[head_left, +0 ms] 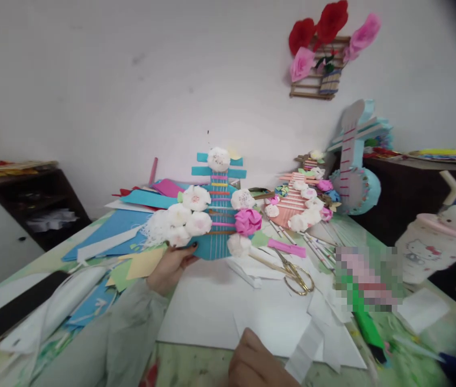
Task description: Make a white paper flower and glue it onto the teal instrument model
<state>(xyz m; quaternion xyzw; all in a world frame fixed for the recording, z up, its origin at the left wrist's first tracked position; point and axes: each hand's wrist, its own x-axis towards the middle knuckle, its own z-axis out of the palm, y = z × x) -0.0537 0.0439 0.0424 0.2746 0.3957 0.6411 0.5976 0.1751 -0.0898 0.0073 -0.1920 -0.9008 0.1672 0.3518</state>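
Upright above the table stands a blue paper lute [219, 244] with white strings, coloured strips and white and pink paper flowers. My left hand [175, 264] grips its lower left edge, with the thumb in front and the other fingers mostly hidden behind. Low in the view, my right hand [257, 361] is closed over the near edge of white paper sheets [204, 301]. Its fingers are curled under, so whatever they may hold is hidden. Gold-handled scissors [298, 277] lie open on the paper, beside a pink paper strip [286, 248].
A pink flowered lute [288, 210] stands behind to the right, near a pale blue instrument model [351, 183]. Several pens [319, 250] lie beside it. At far right is a Hello Kitty cup [425, 250]; at left, a dark phone [14, 312] and blue paper [102, 234].
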